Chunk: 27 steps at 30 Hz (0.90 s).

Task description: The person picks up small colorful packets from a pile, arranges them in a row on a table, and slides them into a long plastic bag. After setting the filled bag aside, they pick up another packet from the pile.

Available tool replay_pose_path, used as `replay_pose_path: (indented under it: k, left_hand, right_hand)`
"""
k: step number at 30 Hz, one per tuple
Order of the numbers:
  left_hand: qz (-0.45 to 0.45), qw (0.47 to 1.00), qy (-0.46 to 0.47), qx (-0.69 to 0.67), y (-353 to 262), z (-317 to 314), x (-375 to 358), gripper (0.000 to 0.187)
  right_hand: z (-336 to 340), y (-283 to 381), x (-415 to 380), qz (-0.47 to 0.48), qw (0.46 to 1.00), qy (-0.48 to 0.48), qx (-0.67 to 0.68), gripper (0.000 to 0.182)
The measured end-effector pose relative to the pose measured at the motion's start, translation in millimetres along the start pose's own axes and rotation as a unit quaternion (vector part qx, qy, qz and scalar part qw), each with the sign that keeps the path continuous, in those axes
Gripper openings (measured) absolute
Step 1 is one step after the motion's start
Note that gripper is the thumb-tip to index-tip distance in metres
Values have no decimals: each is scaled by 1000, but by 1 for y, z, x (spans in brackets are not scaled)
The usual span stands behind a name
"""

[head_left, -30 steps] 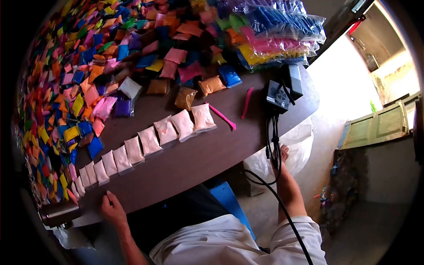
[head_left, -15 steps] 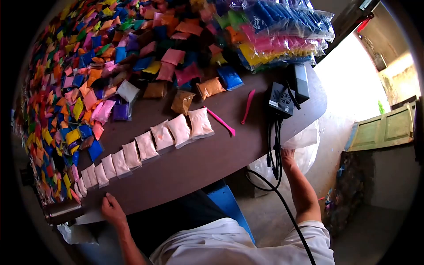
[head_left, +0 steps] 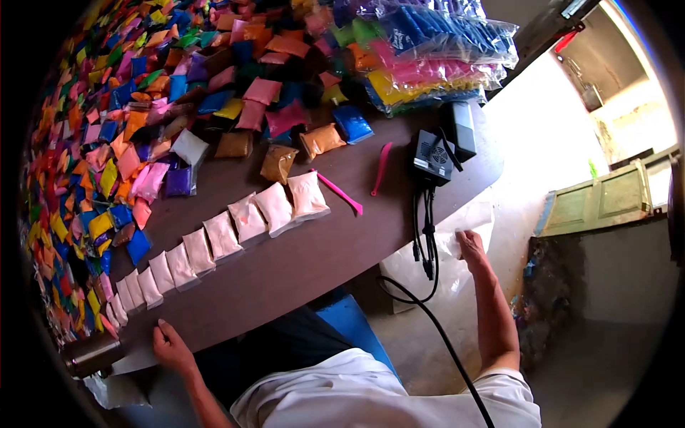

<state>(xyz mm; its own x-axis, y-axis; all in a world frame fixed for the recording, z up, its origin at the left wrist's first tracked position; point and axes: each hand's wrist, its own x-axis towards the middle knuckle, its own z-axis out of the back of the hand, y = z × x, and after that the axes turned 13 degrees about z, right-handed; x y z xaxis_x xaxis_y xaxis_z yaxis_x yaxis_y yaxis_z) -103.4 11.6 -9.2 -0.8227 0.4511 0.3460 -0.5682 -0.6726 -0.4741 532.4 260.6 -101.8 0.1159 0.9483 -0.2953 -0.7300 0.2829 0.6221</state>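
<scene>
My left hand rests against the front edge of the brown table, fingers curled in and thumb on top; I see nothing in it. Just behind it, a slanting row of small packets of pale pink powder lies on the table. Off the table's right side, my right hand is closed at the clear plastic bag, its fingers pinching the thin plastic. Two pink plastic sticks lie past the right end of the row.
A large heap of colourful packets covers the back left. Stacked clear bags of packets stand behind a black device with hanging cables. A metal cylinder is at the left corner. Below is a blue seat.
My right hand has come up from inside the clear bag and now shows whole at its upper right side. My left hand stays at the table edge. The view has shifted slightly.
</scene>
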Motion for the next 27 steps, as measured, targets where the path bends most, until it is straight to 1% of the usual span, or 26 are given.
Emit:
replay_pose_path:
  k: [1, 2, 3, 4, 5, 6, 8, 9, 10, 11, 12, 13, 14, 15, 16, 17, 18, 20, 21, 22, 23, 24, 25, 26, 27]
  left_hand:
    - [21, 1000, 19, 5, 0, 2, 1, 39]
    - [43, 998, 37, 8, 0, 2, 1, 37]
    - [14, 1000, 21, 12, 0, 1, 2, 38]
    - [14, 1000, 25, 6, -1, 0, 2, 38]
    - [17, 999, 30, 6, -2, 1, 2, 37]
    - [19, 999, 36, 6, -4, 2, 3, 37]
    - [16, 999, 46, -2, -3, 3, 3, 37]
    - [16, 998, 53, -5, -3, 5, 3, 37]
    - [16, 998, 54, -7, -6, 8, 3, 37]
    - [30, 996, 82, 1, -10, 12, 3, 36]
    - [44, 993, 111, 10, -17, 17, 2, 36]
    - [40, 992, 120, -6, -36, 22, -5, 37]
    - [37, 991, 128, -21, -48, 27, -12, 38]
    - [47, 984, 161, -56, -31, 18, -17, 39]
    - [19, 981, 170, -94, -33, 18, -26, 39]
    - [0, 975, 186, -119, -33, 18, -35, 39]
    - [-18, 969, 203, -143, -35, 19, -42, 39]
    - [-64, 960, 218, -166, -45, 26, -53, 40]
    - [-49, 942, 269, -197, -48, 31, -58, 43]
    - [35, 894, 350, -278, -55, 35, -65, 45]
    - [137, 808, 469, -328, -49, 39, -70, 45]
    - [183, 772, 520, -316, -50, 38, -77, 44]
    - [160, 752, 561, -307, -41, 33, -84, 45]
    - [137, 764, 562, -287, -40, 33, -93, 48]
    - [124, 765, 565, -283, -37, 34, -99, 49]
  right_hand:
    - [12, 7, -10, -77, 990, 20, 116, 30]
    - [23, 14, -20, -80, 990, 12, 112, 30]
    - [31, 22, -31, -31, 985, 1, 173, 32]
    - [37, 28, -39, 20, 973, -9, 232, 33]
    - [40, 31, -44, 29, 950, -25, 311, 34]
    - [45, 25, -48, 28, 950, -30, 309, 34]
    - [52, 8, -55, -9, 890, 89, 447, 30]
    - [55, 13, -60, -9, 891, 87, 446, 30]
    - [59, 23, -66, 120, 949, 183, 228, 26]
    - [62, 34, -72, 239, 933, 267, -7, 22]
    - [62, 40, -78, 340, 846, 332, -241, 19]
    - [46, 15, -87, 362, 900, 239, 47, 17]
    - [41, 14, -99, 363, 899, 242, 46, 17]
    - [34, 15, -110, 191, 919, 249, 240, 16]
    - [28, 25, -120, 3, 877, 240, 416, 15]
    - [21, 37, -129, -62, 877, 247, 408, 16]
    - [9, 41, -136, -63, 877, 251, 406, 16]
    - [-22, 44, -157, -106, 851, 277, 433, 9]
    - [-34, 67, -175, -69, 830, 264, 487, 9]
    - [-43, 86, -194, -33, 803, 251, 539, 10]
    - [-65, 73, -197, 77, 709, 327, 620, 13]
    - [-76, 77, -201, 31, 739, 357, 570, 16]
    - [-87, 99, -213, 35, 705, 363, 609, 16]
    - [-98, 121, -223, 39, 669, 366, 646, 16]
    - [-112, 127, -228, 38, 663, 375, 647, 16]
